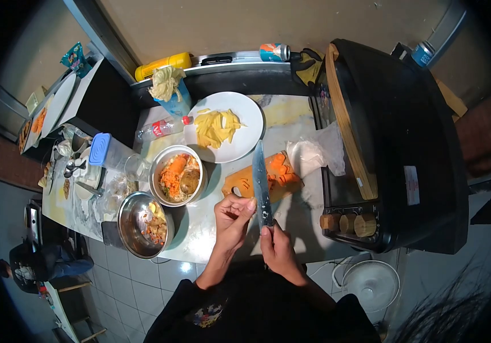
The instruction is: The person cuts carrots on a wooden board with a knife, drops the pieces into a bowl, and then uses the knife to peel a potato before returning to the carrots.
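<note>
My right hand [279, 248] grips the handle of a large kitchen knife [260, 177], its blade pointing away from me and flecked with small bits. Close to the blade's left side, my left hand [234, 220] is closed, with thumb and fingertips pinched together; whatever is between them is too small to make out. Beyond both hands lies a wooden cutting board [239, 182], partly hidden by the blade. Cut orange pieces, which look like carrot [282, 171], rest on its right part, and a few slivers lie on the left.
A white plate [251, 114] holds pale yellow strips. Left of the board stand a white pot [155, 186] and a steel bowl [128, 228] with food scraps. A plastic bag [331, 148] lies beside the black oven [411, 154]. A plastic bottle [157, 129] lies behind; another person [39, 266] sits far left.
</note>
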`<state>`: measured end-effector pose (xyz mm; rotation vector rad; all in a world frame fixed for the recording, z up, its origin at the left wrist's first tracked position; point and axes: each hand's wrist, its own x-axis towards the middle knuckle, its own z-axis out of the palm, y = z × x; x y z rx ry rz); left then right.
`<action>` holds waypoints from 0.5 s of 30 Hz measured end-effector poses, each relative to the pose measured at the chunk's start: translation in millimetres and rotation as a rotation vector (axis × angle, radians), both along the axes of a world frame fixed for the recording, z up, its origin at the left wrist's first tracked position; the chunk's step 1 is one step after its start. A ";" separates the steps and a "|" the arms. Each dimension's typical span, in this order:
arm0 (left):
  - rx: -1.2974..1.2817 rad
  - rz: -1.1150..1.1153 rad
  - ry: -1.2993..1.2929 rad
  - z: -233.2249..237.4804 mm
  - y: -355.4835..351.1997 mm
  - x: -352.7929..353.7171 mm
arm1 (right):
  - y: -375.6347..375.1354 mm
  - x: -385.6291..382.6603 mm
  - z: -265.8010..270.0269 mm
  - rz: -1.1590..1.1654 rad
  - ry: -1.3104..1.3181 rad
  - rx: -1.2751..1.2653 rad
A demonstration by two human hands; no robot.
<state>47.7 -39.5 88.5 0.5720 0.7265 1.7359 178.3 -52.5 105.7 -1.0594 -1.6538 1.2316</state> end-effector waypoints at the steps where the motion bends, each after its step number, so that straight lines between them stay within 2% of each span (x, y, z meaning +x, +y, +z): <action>1: -0.002 0.003 0.001 1.3 0.7 -2.1 | 1.2 2.0 0.1 0.005 -0.007 -0.007; 3: -0.033 0.022 -0.027 6.6 1.5 -4.7 | 2.6 4.8 -8.4 -0.036 0.023 0.027; 6: -0.046 0.035 0.000 3.0 2.1 -9.7 | 9.3 14.7 -3.8 0.053 0.214 -0.317; 12: -0.133 0.001 0.047 3.7 0.6 -9.8 | 11.0 22.7 -2.4 0.128 0.417 -0.610; 15: -0.175 -0.030 0.145 3.6 -1.0 -9.6 | 11.3 22.3 0.6 0.195 0.463 -0.644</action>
